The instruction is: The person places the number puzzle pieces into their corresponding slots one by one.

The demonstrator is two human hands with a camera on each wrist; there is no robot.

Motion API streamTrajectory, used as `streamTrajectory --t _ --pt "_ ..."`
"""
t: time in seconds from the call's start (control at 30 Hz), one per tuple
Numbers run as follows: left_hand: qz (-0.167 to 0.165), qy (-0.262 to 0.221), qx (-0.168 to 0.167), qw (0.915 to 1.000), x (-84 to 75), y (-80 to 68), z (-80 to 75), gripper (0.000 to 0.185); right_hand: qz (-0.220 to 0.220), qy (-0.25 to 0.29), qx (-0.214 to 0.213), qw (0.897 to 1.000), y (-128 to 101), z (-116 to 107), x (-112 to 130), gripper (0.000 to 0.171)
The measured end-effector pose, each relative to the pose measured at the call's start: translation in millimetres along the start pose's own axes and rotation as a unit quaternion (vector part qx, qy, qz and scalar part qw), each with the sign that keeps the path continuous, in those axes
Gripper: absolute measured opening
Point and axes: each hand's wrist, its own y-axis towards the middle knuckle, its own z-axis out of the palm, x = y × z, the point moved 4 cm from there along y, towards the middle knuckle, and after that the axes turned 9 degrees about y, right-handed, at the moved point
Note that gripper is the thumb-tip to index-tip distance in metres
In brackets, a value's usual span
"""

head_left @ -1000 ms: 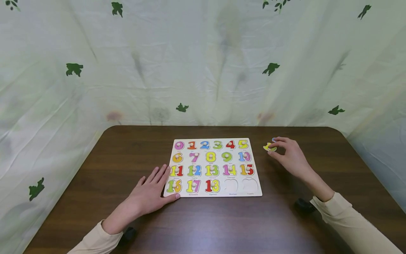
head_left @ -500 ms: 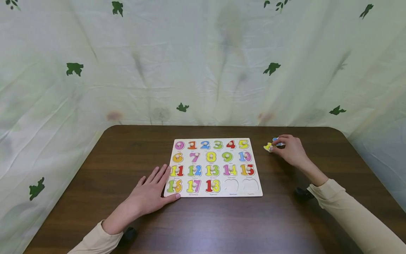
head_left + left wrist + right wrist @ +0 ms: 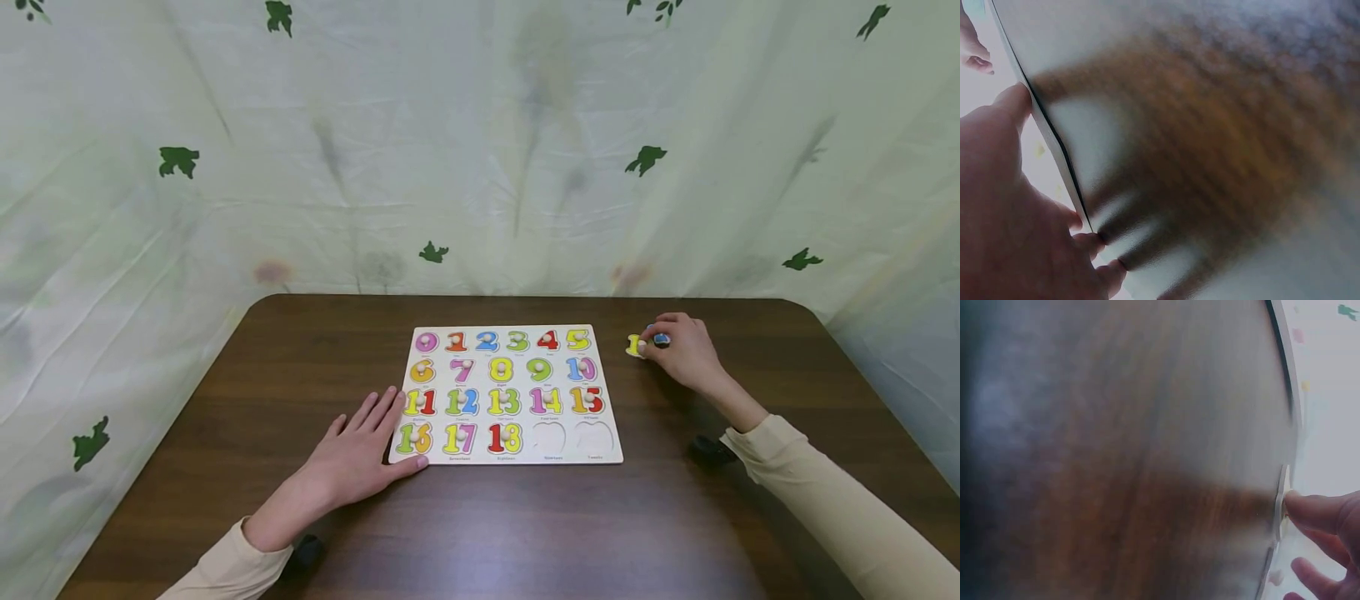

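A wooden number puzzle board (image 3: 512, 459) lies on the dark table (image 3: 525, 533), with two bare slots (image 3: 549, 437) in its bottom row. My left hand (image 3: 352, 457) rests flat against the board's near left corner, and its fingers (image 3: 1094, 240) touch the board's edge (image 3: 1054, 140). To the right of the board, my right hand (image 3: 678, 346) curls its fingers over a blue number piece (image 3: 661, 338). A yellow piece (image 3: 633, 345) lies just left of those fingertips. In the right wrist view a fingertip (image 3: 1316, 509) touches a pale piece (image 3: 1281, 509) seen edge-on; the picture is blurred.
A pale cloth with green leaf prints (image 3: 480, 150) hangs behind and round the table. The table's rounded far corners (image 3: 787, 304) lie close behind my right hand. Black wrist units (image 3: 705, 450) sit by each sleeve.
My right hand has shifted slightly farther back and right, off the yellow piece, and curled over the blue piece. The left hand and the board have not moved.
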Motion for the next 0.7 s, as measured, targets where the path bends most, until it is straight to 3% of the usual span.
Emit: streamTrajectory --t 0.43,0.7 --pt "0.005 -0.003 -0.003 1.0000 -1.2 -1.9 -3.8 0.105 -0.023 0.062 0.018 0.998 -21 2 26 0.013" --pt "0.003 -0.003 -0.002 1.0000 -1.5 -1.0 -3.1 0.105 -0.045 0.095 0.065 0.992 -33 14 47 0.011"
